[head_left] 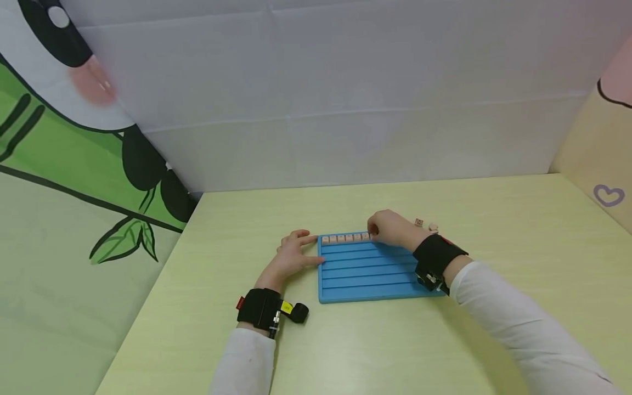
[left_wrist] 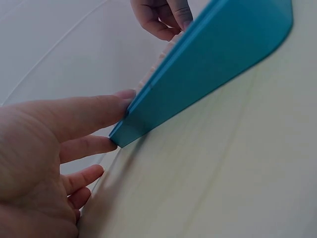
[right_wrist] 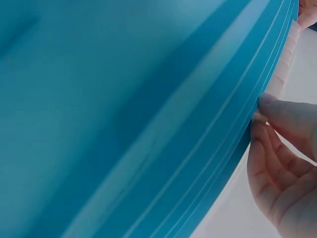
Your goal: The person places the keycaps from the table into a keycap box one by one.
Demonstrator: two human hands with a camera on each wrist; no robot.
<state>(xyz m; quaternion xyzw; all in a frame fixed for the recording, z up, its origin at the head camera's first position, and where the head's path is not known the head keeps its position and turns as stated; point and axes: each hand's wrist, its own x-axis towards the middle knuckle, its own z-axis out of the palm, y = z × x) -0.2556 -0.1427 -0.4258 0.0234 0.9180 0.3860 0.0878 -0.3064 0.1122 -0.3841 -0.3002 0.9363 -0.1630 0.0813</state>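
Note:
A blue ridged board [head_left: 365,277] lies flat on the table, a row of small pale wooden tiles [head_left: 340,239] along its far groove. My left hand [head_left: 290,255] rests at the board's left side. Its thumb and forefinger are nearly straight and touch the edge near the far corner, with the other fingers spread beside it. At the right end of the row, my right hand [head_left: 390,227] pinches a small tile [right_wrist: 259,118] between thumb and fingertips. Most of that tile is hidden by the fingers, and the forearm covers the board's right part.
Loose tiles [head_left: 418,223] lie on the table just beyond my right wrist. The pale yellow table [head_left: 257,214] runs back to a white cloth backdrop [head_left: 345,109]. A printed cartoon panel [head_left: 64,219] stands at the left and another panel [head_left: 599,164] at the right.

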